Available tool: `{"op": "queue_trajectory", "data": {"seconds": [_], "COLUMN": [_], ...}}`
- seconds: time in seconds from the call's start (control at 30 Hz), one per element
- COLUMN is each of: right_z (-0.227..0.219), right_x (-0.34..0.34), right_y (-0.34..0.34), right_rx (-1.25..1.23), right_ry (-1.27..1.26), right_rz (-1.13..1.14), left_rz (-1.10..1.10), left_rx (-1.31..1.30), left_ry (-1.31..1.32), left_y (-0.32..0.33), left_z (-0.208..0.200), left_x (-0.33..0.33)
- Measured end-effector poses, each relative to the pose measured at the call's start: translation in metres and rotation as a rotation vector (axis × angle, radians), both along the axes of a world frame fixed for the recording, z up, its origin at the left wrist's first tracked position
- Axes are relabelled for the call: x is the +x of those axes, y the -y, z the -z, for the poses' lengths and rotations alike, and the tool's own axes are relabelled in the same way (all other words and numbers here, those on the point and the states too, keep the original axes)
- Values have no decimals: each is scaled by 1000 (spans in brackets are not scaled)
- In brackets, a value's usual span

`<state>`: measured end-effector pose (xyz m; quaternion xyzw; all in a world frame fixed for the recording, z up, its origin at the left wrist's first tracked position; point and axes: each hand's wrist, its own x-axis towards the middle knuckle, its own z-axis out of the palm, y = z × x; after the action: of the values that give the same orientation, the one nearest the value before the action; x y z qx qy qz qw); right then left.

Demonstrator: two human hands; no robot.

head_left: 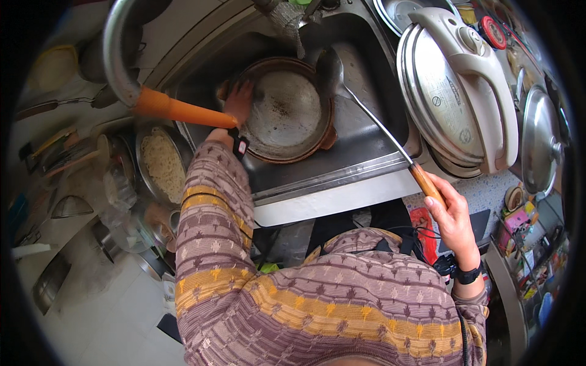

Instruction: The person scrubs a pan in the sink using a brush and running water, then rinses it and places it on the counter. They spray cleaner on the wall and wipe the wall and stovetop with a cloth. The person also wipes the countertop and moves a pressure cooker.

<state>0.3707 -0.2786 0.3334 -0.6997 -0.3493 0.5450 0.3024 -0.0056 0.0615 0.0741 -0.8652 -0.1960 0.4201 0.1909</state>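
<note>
A round, shallow brown pan [326, 125] with small side ears sits in the metal sink, its pale inside speckled dark at the middle. My left hand [239, 100] rests over the pan's left rim, fingers stretched and apart. Closed around the wooden grip of a long metal ladle [381, 125] is my right hand [450, 210], held in front of the sink's right corner. The ladle's bowl hangs by the pan's upper right rim; whether they touch I cannot tell. An orange faucet spout [183, 111] ends just above my left wrist.
Right of the sink [372, 128] stands a pressure cooker lid [445, 91] with a beige handle; another metal lid [540, 140] lies farther right. A tray of pale food [162, 165] sits left of the sink. A wire mesh scrubber [290, 21] lies at the far edge.
</note>
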Motion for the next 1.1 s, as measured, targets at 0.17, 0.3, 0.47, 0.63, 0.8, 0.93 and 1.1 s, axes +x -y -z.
{"op": "queue_trajectory", "data": {"seconds": [0.17,0.3,0.47,0.63,0.8,0.93,1.1], "right_z": [1,-1,-1,3,-1,1,1], "right_x": [-4,-2,0,0,1,2,3], "right_y": [1,4,6,7,12,8,8], "right_rx": [-10,5,59,224,35,193,23], "right_ry": [-7,-40,-27,52,-63,56,-33], "right_rz": [9,25,13,9,92,15,75], "left_rz": [170,-283,-416,-760,-821,-679,-872], "left_rx": [73,-221,-672,-1051,-1111,-595,-154], "left_ry": [147,351,114,409,401,203,955], "left_y": [-11,18,90,133,126,87,36], "left_z": [19,23,3,-3,-2,1,40], "left_x": [6,-49,-44,40,24,-32,7]}}
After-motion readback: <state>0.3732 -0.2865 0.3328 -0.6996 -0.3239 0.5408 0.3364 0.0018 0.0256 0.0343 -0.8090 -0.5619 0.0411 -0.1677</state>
